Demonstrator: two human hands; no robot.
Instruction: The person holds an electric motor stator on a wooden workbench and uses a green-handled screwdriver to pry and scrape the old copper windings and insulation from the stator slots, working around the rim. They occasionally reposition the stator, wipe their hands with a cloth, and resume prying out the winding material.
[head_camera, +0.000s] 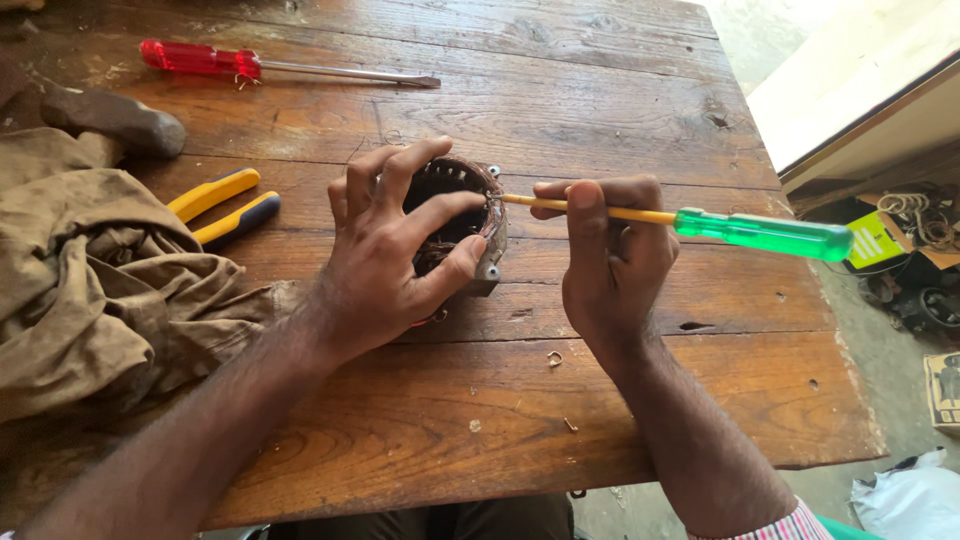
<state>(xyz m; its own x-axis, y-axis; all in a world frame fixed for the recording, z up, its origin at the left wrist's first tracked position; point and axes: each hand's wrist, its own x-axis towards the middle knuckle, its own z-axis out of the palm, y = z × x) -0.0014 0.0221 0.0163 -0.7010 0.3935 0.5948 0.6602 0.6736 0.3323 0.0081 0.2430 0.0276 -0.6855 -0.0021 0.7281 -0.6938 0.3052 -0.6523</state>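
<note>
The left hand (395, 245) is clamped around a round motor stator (462, 222) on the bench (560, 120) — fingers curled over its rim. Just beside it, the right hand (610, 265) grips a green-handled screwdriver (700, 222) — tip touching the stator's edge.

Worn plank wooden table (600, 110), scratched and stained; grey concrete floor (880, 360) at right; bright daylight from upper right
</note>
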